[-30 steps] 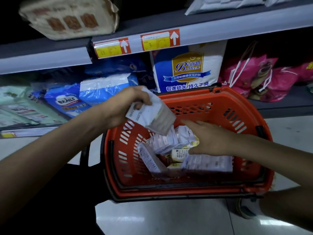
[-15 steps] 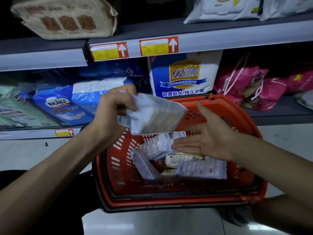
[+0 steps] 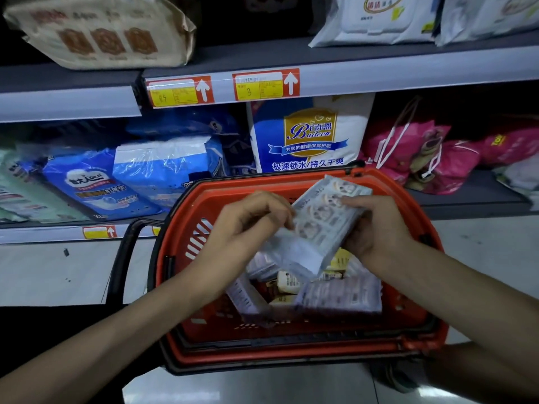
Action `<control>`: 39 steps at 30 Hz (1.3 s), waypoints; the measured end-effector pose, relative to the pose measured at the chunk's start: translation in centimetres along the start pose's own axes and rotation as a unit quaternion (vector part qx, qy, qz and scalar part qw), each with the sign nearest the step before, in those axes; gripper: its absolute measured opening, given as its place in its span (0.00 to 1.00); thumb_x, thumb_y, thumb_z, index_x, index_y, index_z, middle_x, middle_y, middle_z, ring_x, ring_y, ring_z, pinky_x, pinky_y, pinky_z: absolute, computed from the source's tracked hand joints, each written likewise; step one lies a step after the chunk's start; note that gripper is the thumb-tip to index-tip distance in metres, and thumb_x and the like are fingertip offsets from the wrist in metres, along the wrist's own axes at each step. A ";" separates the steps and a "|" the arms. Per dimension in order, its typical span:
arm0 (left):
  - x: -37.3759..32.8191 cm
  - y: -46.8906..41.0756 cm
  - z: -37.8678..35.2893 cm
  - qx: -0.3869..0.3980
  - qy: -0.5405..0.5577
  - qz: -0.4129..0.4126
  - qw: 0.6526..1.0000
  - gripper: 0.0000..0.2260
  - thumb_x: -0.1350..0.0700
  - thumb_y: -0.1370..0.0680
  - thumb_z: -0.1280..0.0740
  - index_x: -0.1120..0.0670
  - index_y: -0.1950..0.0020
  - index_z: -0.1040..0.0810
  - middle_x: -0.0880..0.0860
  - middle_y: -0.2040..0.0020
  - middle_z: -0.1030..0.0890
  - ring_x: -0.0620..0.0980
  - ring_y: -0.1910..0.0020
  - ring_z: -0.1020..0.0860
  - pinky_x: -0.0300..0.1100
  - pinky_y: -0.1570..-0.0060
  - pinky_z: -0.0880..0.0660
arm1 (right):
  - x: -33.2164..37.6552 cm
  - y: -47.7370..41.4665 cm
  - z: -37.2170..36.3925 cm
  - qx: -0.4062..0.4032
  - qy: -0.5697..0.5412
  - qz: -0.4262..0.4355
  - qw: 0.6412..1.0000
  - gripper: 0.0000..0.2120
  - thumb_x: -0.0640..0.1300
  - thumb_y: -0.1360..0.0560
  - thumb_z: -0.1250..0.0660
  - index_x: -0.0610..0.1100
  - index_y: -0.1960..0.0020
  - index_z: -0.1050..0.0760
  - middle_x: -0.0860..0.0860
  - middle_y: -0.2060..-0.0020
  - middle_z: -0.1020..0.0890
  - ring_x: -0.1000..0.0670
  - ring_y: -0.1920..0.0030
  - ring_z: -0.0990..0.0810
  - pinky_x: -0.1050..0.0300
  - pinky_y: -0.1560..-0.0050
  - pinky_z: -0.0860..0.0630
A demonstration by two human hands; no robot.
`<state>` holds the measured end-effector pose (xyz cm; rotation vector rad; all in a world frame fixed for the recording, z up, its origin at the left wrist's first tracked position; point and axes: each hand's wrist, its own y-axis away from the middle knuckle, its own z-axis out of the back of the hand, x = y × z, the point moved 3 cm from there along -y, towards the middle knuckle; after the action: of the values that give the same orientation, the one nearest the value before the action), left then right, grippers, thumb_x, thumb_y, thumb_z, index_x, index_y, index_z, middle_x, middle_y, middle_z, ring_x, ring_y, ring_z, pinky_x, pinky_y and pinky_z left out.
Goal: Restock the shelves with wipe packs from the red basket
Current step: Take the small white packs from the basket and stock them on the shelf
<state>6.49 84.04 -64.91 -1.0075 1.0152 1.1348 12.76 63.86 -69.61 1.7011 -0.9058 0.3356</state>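
Observation:
A red basket (image 3: 420, 225) sits on the floor before the shelves, holding several wipe packs (image 3: 338, 295) and small yellow items. Over the basket I hold one pale wipe pack (image 3: 318, 225) printed with small cartoon faces, tilted with its far end up. My left hand (image 3: 250, 225) grips its near left end. My right hand (image 3: 376, 228) holds its right side, thumb on top. Both hands are closed on this same pack.
The lower shelf (image 3: 481, 199) behind the basket carries blue packs (image 3: 163, 167), a blue-and-white bag (image 3: 309, 135) and pink bags (image 3: 420, 158). The upper shelf (image 3: 379, 74) has yellow price tags, a brown pack (image 3: 102, 30) and white wipe packs (image 3: 379, 18). Pale floor lies left.
My left hand brought the pack to the right over the basket, and my right hand, open a moment ago, has closed on its right side. The pack has turned face up.

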 end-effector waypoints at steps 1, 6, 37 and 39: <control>0.2 -0.2 0.3 -0.034 -0.007 0.005 0.999 0.07 0.58 0.19 0.34 0.56 0.54 0.17 0.54 0.50 0.16 0.55 0.45 0.19 0.48 0.43 0.23 | 0.2 0.1 0.1 -0.004 -0.004 0.010 1.000 0.15 0.39 0.25 0.31 0.40 0.38 0.22 0.41 0.43 0.15 0.40 0.47 0.15 0.44 0.47 0.17; 1.2 -0.2 0.2 -0.044 0.026 0.214 0.976 0.09 0.50 0.22 0.29 0.50 0.44 0.16 0.49 0.47 0.13 0.48 0.44 0.16 0.44 0.44 0.23 | 0.5 0.3 -0.5 0.017 -0.029 0.051 0.998 0.15 0.37 0.24 0.34 0.41 0.38 0.20 0.42 0.43 0.15 0.39 0.44 0.15 0.40 0.43 0.18; 0.5 -1.0 0.6 -0.035 0.142 0.165 0.975 0.13 0.58 0.19 0.32 0.53 0.35 0.16 0.60 0.40 0.16 0.62 0.39 0.18 0.56 0.36 0.23 | 0.8 3.3 -2.3 0.190 0.084 0.092 0.974 0.17 0.42 0.21 0.37 0.48 0.34 0.21 0.43 0.42 0.14 0.37 0.43 0.15 0.36 0.41 0.19; 0.1 -1.3 1.2 -0.044 0.149 0.151 0.976 0.13 0.56 0.19 0.32 0.54 0.35 0.17 0.63 0.41 0.16 0.65 0.39 0.19 0.59 0.36 0.23 | 1.4 3.7 -2.2 0.211 0.064 0.081 0.972 0.15 0.44 0.20 0.40 0.47 0.38 0.19 0.44 0.46 0.13 0.41 0.47 0.14 0.36 0.39 0.21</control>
<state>7.86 85.02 -64.63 -1.1441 1.4048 1.3109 11.57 65.05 -65.41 1.9669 -0.9246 0.7846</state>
